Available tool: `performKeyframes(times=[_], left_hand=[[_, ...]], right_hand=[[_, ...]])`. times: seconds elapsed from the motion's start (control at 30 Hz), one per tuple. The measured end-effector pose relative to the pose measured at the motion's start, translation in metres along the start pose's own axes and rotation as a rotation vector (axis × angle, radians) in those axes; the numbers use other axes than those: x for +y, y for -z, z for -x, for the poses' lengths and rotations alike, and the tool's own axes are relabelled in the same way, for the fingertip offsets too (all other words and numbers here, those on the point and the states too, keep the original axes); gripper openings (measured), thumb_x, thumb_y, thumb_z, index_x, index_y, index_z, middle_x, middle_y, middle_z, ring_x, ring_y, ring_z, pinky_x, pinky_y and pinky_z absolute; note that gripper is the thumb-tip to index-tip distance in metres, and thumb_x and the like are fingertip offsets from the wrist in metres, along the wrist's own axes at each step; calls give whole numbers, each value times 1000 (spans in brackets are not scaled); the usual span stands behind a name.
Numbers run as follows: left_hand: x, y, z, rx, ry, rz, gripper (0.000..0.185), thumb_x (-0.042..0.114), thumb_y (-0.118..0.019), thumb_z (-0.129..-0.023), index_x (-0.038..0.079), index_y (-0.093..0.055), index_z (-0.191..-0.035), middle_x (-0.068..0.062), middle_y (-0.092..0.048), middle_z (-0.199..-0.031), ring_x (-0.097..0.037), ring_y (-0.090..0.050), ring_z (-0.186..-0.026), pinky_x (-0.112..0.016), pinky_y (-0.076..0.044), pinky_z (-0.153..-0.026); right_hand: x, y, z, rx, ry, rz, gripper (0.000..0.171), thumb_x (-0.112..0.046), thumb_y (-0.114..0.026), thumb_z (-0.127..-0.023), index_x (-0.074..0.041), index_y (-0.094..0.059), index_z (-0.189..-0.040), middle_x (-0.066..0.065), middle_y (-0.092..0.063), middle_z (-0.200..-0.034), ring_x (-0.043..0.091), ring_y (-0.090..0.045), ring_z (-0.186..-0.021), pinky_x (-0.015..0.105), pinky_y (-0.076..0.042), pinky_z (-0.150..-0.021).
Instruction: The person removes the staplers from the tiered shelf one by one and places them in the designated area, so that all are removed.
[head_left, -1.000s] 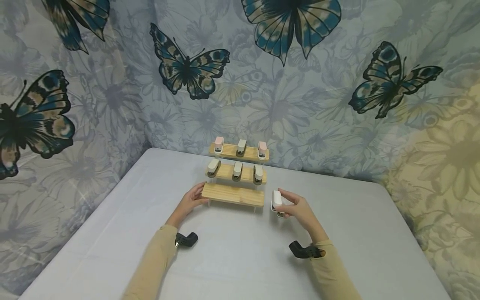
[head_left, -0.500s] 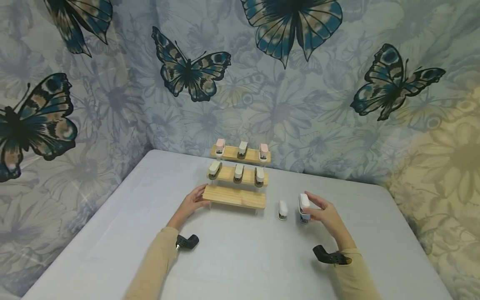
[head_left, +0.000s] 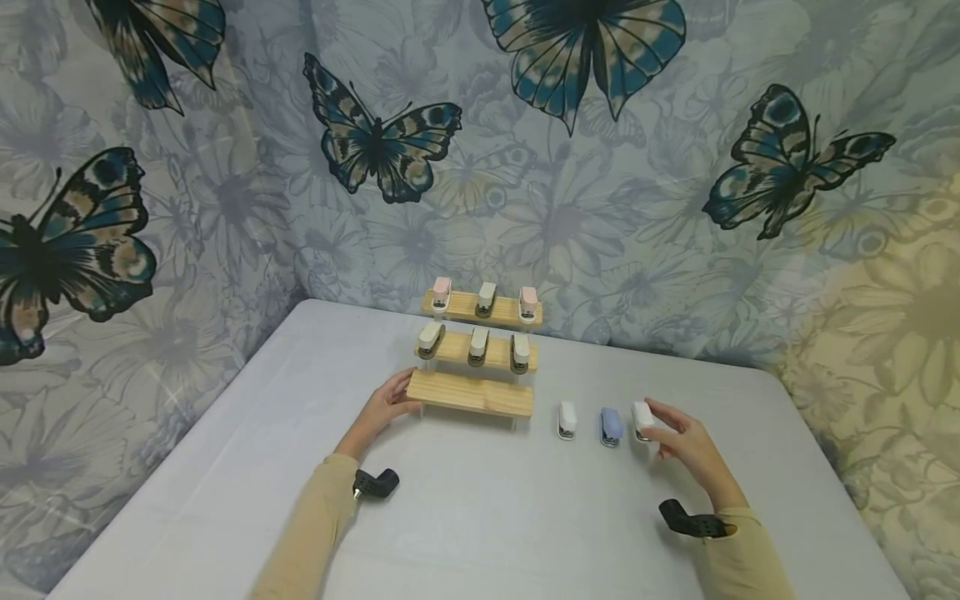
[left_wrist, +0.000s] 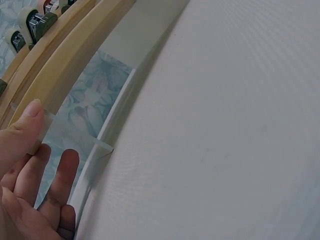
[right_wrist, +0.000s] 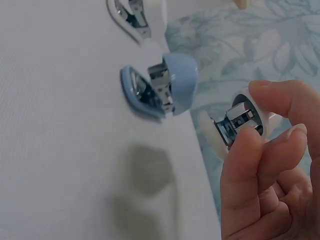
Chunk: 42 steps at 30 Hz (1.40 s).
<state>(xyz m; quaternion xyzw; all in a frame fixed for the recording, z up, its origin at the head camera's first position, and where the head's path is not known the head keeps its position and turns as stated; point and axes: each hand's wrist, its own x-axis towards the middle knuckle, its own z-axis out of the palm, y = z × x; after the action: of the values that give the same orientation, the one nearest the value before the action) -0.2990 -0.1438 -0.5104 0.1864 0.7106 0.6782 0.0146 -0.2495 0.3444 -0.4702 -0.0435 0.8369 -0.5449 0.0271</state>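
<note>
"What does the wooden stand (head_left: 495,400) carry?"

"On its top step (head_left: 463,304) we count three staplers: a left pink stapler (head_left: 441,294), a greyish stapler (head_left: 486,298) in the middle and a right pink stapler (head_left: 528,305). Its middle step (head_left: 454,347) holds three pale staplers (head_left: 477,346), set side by side."

"Where do we find the left hand (head_left: 386,404)?"

"At the stand's left end. We see it gripping the lowest step (head_left: 450,388) there, thumb towards the front edge and fingers towards the back. The left wrist view shows us a clear leg (left_wrist: 77,132) beside the thumb."

"And the right hand (head_left: 684,440)?"

"Well to the right of the stand, pinching a white stapler (head_left: 641,419) between thumb and fingers. We cannot tell whether its base touches the desk (head_left: 480,517)."

"What sits between that one and the stand?"

"Two more, upright on the desk. Nearest the stand we have a second white stapler (head_left: 566,420); farther right from the stand, a blue stapler (head_left: 611,426), apart from its neighbour."
</note>
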Motion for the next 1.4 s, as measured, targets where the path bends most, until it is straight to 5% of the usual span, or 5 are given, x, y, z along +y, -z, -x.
performKeyframes(times=[0.2,0.63,1.07,1.4], left_hand=[[0,-2,-1,-10,-3,-5,63,16,-62,-67,11,-29,-121,-5,-35,-120,-18,-42,-97,-31,-32,-81],[-1,-1,-2,2,-7,-35,65,20,-62,-67,11,-28,-122,-5,-35,-120,-18,-41,-98,-33,-31,-82],[4,0,-1,14,5,-45,65,20,-63,-67,12,-29,-122,-4,-35,-119,-18,-42,-97,-33,-31,-82],[-2,0,0,9,8,-51,65,19,-62,-68,13,-28,-122,-5,-34,-120,-16,-41,-99,-32,-31,-82]], right_hand=[[-2,4,7,1,-66,-30,57,-27,-58,-71,-13,-33,-120,11,-30,-121,16,-46,-48,32,-43,-47],[16,0,11,72,-39,11,61,-28,-61,-67,-8,-35,-119,15,-32,-117,15,-47,-43,29,-43,-43],[25,7,8,-1,-51,-124,57,-20,-57,-72,-5,-29,-120,22,-20,-123,14,-49,-50,30,-45,-51],[27,5,10,13,-72,-107,60,-20,-59,-70,-5,-28,-120,19,-22,-123,17,-50,-50,29,-44,-50]])
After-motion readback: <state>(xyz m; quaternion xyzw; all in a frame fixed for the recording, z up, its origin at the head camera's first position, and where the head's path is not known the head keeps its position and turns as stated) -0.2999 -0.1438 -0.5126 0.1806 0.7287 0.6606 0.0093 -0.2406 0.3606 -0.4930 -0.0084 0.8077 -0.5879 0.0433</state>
